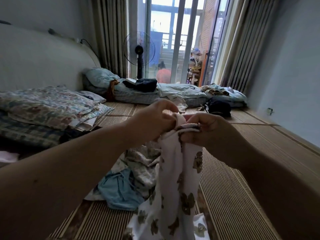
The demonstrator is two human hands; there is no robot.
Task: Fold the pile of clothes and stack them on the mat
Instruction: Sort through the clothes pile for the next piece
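Both hands hold a white leaf-print garment (174,179) up over the striped mat (230,193): the left hand (155,122) and right hand (206,129) pinch its top edge, fingers curled. A clothes pile (131,174) lies beneath on the mat.

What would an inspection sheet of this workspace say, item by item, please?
Surface: striped woven mat, partly covered by clothes.
Job's things: white printed garment held up over the mat; light blue garment and floral cloth lie unfolded beneath it.
Clutter: folded quilts at left; bedding and dark clothes at the far side.
Grippers: left hand and right hand both pinch the garment's top edge.
Cables: one dark cable by the headboard, far left.
Surroundings: standing fan, curtains, glass door.
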